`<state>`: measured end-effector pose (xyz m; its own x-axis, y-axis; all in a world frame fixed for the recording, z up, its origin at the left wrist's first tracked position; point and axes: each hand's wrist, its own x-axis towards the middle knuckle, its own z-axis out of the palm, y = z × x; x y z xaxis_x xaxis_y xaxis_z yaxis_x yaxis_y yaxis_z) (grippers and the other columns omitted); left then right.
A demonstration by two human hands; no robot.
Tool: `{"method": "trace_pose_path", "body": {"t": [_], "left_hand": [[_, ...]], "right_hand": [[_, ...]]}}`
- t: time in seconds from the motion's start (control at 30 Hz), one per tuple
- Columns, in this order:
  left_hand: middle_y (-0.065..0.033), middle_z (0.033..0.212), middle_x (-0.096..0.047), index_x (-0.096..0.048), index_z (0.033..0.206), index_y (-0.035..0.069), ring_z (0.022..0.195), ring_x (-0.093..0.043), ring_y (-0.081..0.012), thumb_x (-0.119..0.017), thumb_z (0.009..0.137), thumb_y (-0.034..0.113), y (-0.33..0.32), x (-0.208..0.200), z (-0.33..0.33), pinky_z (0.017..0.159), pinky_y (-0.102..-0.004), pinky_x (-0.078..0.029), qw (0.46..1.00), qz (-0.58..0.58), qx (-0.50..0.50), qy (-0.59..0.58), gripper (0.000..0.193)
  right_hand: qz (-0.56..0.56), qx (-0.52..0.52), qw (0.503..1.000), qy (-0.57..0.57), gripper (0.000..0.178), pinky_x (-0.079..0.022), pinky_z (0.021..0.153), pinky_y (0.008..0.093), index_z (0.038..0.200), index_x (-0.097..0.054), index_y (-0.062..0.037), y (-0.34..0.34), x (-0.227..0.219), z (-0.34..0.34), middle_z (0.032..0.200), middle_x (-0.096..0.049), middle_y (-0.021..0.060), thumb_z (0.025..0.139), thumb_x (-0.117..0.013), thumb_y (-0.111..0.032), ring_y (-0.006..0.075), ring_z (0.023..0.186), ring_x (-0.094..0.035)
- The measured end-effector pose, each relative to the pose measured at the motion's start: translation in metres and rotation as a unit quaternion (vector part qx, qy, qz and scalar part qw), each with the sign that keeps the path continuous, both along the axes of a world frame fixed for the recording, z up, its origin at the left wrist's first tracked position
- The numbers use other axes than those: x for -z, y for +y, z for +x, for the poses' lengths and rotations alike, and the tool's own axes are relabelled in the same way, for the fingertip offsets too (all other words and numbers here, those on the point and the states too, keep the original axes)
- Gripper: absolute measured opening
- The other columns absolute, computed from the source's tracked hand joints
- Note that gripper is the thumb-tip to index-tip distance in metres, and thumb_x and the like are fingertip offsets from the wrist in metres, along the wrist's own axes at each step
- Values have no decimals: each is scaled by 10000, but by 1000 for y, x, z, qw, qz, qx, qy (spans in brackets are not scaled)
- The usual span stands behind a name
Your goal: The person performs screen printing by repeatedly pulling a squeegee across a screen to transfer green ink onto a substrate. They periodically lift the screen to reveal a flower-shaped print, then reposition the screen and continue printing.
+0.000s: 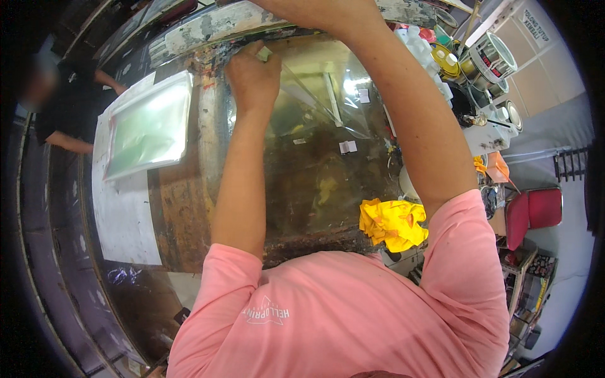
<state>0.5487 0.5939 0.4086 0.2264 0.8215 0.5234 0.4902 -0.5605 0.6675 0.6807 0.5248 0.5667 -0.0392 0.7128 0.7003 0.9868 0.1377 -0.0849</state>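
Note:
My left hand [253,80] is closed at the far left of the dark work surface [302,217]. A small pale edge shows at its fingertips, seemingly the corner of a clear plastic sheet [305,94] that slants away to the right. My right arm reaches across to the far side. The top of the picture cuts off my right hand [309,11], and its fingers are hidden. Under or beside the sheet lie a narrow white strip [332,99] and small white paper pieces [348,147].
A stack of clear plastic sheets [149,129] rests on white paper [123,220] at left, beside a person in black [69,101]. A crumpled yellow cloth [394,225] sits at the near right edge. Cans [488,60] and bottles crowd the right side, with a red chair [535,211] beyond.

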Motion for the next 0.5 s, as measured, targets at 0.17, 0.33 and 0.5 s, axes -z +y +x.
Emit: {"method": "trace_pose_path", "body": {"t": [0.17,0.33,0.5], "left_hand": [[-297,1036,-739,-761,1104,-65,967,-737,-406,-737,765,152,-3,-14,16,940,-427,-559,999,-24,17,-22,404],[-232,916,-773,-771,1145,2,928,-759,-337,-773,772,243,4,-14,-4,922,-394,-556,985,136,-91,47,444],[-240,1024,-760,-773,1129,-6,962,-734,-390,-761,758,268,9,-36,-25,930,-419,-553,996,-34,-63,54,462]], "right_hand": [[-4,17,1000,-5,585,-472,904,509,873,-756,12,-7,-11,8,821,-730,235,941,-501,-510,369,851,-711],[-29,8,1000,-3,585,-470,903,507,882,-754,15,-6,-11,-1,820,-729,236,946,-494,-505,370,850,-710],[10,12,1000,-11,578,-467,899,501,878,-750,12,5,-7,2,827,-731,228,950,-496,-502,377,851,-706]]}}
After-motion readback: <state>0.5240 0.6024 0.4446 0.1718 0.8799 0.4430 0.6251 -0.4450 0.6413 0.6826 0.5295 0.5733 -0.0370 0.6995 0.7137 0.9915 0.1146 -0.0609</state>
